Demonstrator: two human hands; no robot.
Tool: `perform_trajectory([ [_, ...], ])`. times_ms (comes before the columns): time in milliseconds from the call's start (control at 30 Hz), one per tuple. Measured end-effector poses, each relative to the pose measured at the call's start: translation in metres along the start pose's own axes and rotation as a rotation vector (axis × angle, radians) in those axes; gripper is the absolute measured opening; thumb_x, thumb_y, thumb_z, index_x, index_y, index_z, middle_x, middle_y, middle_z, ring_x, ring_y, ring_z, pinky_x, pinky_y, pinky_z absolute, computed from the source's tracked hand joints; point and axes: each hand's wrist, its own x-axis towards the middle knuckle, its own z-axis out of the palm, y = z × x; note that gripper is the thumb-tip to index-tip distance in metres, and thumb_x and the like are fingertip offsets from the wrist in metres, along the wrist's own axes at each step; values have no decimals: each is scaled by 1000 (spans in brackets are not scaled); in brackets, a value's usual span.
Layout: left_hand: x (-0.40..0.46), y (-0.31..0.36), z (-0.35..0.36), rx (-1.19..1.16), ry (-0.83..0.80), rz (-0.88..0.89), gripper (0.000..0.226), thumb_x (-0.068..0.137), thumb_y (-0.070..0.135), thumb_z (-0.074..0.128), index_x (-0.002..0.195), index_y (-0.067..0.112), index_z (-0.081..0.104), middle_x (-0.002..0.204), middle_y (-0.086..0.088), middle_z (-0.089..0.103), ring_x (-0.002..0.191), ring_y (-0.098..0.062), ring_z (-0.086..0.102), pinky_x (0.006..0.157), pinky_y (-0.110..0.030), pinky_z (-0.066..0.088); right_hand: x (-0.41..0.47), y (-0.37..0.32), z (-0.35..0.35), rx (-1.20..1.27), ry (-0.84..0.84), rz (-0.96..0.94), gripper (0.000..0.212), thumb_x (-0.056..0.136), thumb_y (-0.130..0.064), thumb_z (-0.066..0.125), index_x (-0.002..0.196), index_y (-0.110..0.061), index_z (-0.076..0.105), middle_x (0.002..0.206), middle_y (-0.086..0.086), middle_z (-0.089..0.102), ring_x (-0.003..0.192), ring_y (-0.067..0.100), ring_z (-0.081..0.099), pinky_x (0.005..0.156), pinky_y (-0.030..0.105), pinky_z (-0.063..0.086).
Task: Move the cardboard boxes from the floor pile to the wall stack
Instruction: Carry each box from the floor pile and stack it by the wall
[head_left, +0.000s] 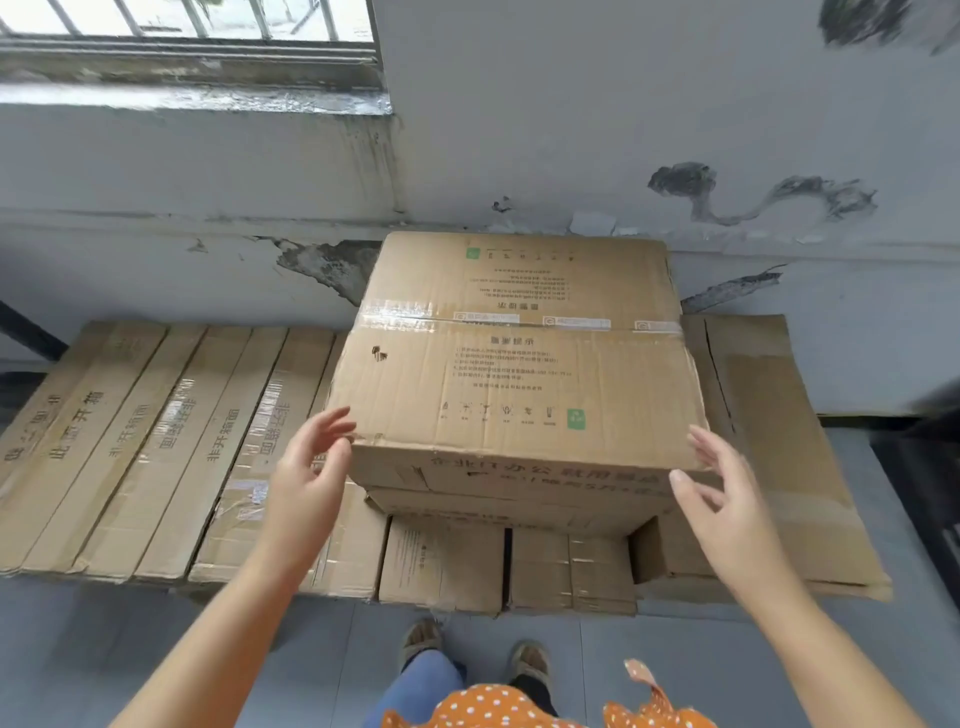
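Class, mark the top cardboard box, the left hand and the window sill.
top cardboard box (519, 364): head view, lid centre.
left hand (311, 467): head view, back of hand.
window sill (197, 98): head view, ledge face.

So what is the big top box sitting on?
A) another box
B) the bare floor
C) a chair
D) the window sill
A: the top box rests on another box, which itself sits on smaller boxes by the wall; the left hand and right hand are open at its front corners.
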Motion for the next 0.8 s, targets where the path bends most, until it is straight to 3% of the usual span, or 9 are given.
perform_trajectory([
  [133, -58, -20, 6, 12, -113, -18, 39, 96, 1, 46, 112, 35, 54, 107, 2, 63, 101, -7, 60, 82, -17, 49, -59, 9, 13, 61, -21, 49, 46, 94, -18, 56, 128, -43, 39, 131, -18, 46, 120, -15, 41, 99, 23, 37],
  [267, -86, -36, 5, 47, -266, -27, 41, 95, 3, 48, 115, 38, 51, 108, -2, 63, 103, -13, 60, 84, -20, 48, -110, 15, 36, 129, 9, 169, 47, 94, -21, 56, 122, -53, 38, 133, -24, 46, 122, -13, 42, 99, 22, 38],
  [367, -84, -37, -6, 106, -398, 47, 42, 95, 5, 49, 117, 40, 51, 108, 1, 63, 101, -2, 58, 81, -8, 46, -145, 11, 61, 201, 77, 274, 44, 94, -20, 54, 121, -51, 38, 133, -19, 48, 119, -16, 44, 93, 16, 38],
  [533, -72, -39, -36, 143, -615, 159, 37, 93, 17, 50, 121, 41, 48, 114, 8, 59, 105, 3, 55, 82, -7, 44, -207, -18, 100, 322, 277, 440, 39, 96, -21, 49, 128, -43, 41, 133, -13, 51, 117, -13, 46, 86, 8, 40],
  [600, -70, -42, -45, 151, -702, 196, 37, 88, 30, 48, 123, 41, 47, 116, 10, 58, 107, 4, 54, 82, -5, 42, -235, -33, 116, 352, 354, 492, 42, 97, -18, 49, 131, -40, 41, 133, -15, 51, 114, -18, 46, 95, 19, 44],
  [667, -68, -46, -50, 172, -798, 223, 37, 89, 30, 48, 124, 40, 46, 118, 9, 57, 108, 5, 53, 82, -4, 41, -263, -47, 131, 383, 425, 553, 44, 97, -16, 49, 134, -38, 42, 131, -17, 51, 109, -23, 46, 100, 32, 46],
  [767, -74, -48, -53, 186, -952, 252, 38, 94, 16, 49, 126, 34, 46, 121, 3, 57, 108, 7, 52, 82, -4, 42, -312, -59, 151, 419, 584, 593, 41, 96, -11, 47, 129, -36, 43, 129, -9, 54, 112, -12, 50, 87, 2, 39],
  [800, -77, -44, -54, 184, -996, 273, 38, 94, 14, 49, 127, 32, 46, 121, 1, 57, 107, 6, 53, 82, -4, 42, -327, -63, 156, 419, 648, 607, 40, 97, -10, 46, 126, -38, 45, 127, -9, 56, 114, -7, 51, 83, -1, 38],
])
